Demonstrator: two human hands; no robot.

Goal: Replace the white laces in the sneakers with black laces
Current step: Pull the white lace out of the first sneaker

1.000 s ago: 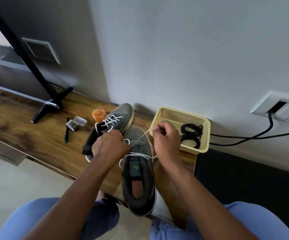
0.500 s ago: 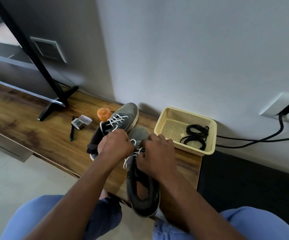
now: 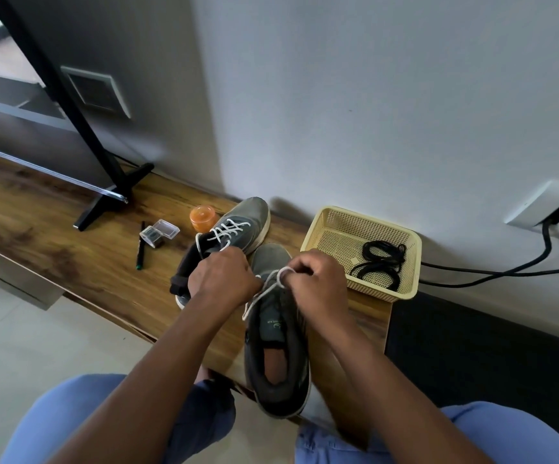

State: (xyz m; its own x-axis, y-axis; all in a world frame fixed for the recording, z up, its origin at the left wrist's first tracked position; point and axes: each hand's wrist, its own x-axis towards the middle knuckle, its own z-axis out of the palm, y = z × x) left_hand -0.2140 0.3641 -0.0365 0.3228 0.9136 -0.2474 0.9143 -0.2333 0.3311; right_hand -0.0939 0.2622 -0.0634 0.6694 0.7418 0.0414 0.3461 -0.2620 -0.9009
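On the wooden bench, near its right end: two grey sneakers. Near sneaker lying lengthwise with heel toward the viewer, overhanging the near edge; toe pointing at the wall. White lace partly drawn out of its upper eyelets, running slack down the tongue and looped up over a finger of the right hand. Right hand curled tight, pinching that loop just above the forefoot. Left hand also curled, knuckles up, set on the left side of the same shoe at the lace; grip hidden by the back of the hand, so whether it holds lace or only the upper cannot be told. Hands close together, a narrow gap between them. Far sneaker just behind and to the left, angled toward the wall, fully laced with its own white lace, heel partly hidden by the left hand. Right of both shoes, touching the bench's right end: a yellow perforated basket with coiled black laces lying in its right half. Left of the far sneaker: a small orange container, a clear plastic case and a dark pen, all apart from one another. Further left, a black stand foot. Right, on the wall, a white outlet plate with black cables trailing behind the basket.
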